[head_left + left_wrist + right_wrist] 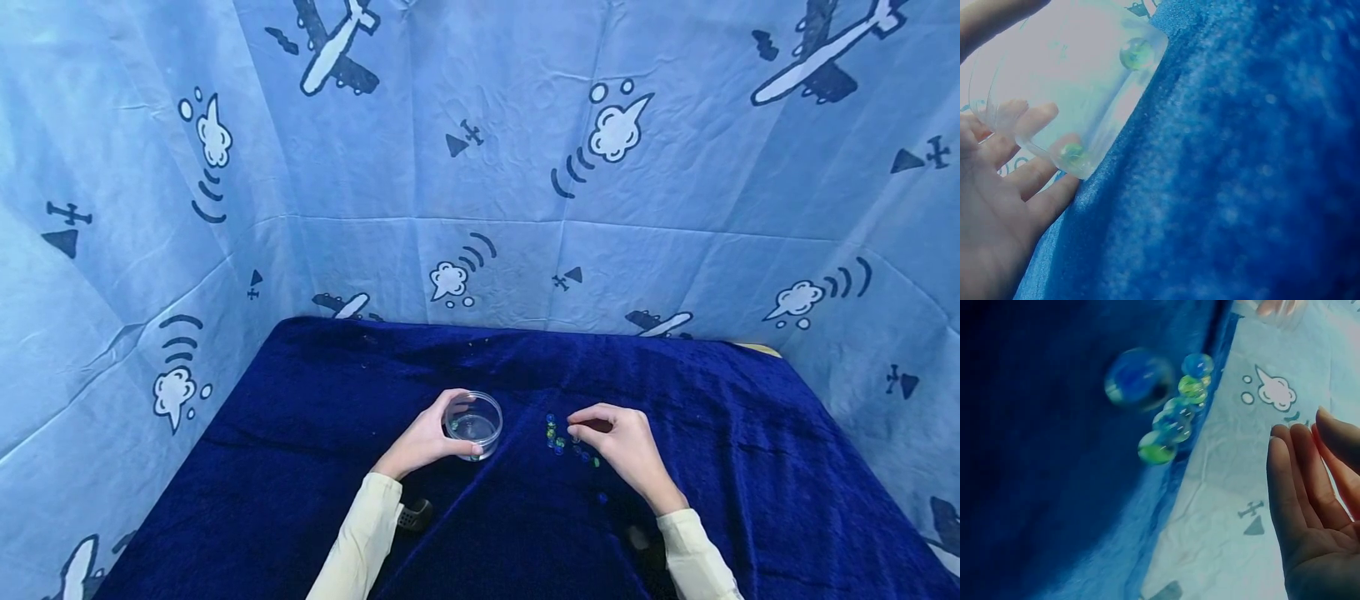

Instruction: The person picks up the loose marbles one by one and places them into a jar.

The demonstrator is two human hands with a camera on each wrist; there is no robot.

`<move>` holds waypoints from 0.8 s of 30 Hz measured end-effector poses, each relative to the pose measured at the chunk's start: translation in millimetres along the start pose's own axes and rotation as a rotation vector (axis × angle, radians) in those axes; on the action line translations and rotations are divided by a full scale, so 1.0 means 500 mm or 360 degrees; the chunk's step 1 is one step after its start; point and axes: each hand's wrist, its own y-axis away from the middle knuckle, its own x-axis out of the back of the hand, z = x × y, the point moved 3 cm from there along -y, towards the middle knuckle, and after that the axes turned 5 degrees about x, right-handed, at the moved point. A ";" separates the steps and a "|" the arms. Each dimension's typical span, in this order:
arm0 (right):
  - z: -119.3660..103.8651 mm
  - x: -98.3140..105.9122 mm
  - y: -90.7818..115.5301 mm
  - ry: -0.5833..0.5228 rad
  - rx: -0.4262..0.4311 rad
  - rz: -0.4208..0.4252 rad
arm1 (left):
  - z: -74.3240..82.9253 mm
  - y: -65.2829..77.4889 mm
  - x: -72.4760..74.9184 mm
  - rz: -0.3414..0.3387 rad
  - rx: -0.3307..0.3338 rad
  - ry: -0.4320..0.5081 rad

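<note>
My left hand (427, 433) grips a round clear plastic tub (491, 412), thumb on the near side and fingers round the far side. Two green-tinted glass marbles (1137, 54) show low inside the tub in the left wrist view. Over to the right, my right hand (618, 442) hovers by a loose group of blue, green and yellow marbles (551, 433) on the cloth. Its thumb and index tips are close together, and no marble shows between them. In the right wrist view its fingers (1313, 481) are nearly straight, apart from the marbles (1172, 425).
Dark blue velvety cloth (300, 450) covers the table. A single blue marble (602, 498) lies nearer me than the others. Pale blue sheets (510, 167) printed with planes and clouds hang behind and at both sides. A yellow edge (761, 348) peeks out at the back right corner.
</note>
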 end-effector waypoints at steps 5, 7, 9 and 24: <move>0.014 0.011 0.011 0.0021 -0.0069 -0.0013 | -0.001 0.000 0.000 0.0002 0.0022 0.0005; 0.018 0.016 0.015 0.0037 -0.0079 -0.0009 | -0.002 0.000 0.000 0.0000 0.0025 0.0014; 0.023 0.020 0.018 0.0061 -0.0076 -0.0005 | -0.003 0.000 -0.001 0.0000 0.0026 0.0016; 0.057 0.035 0.032 0.0102 -0.0152 -0.0224 | 0.001 -0.002 -0.001 0.0005 0.0017 -0.0001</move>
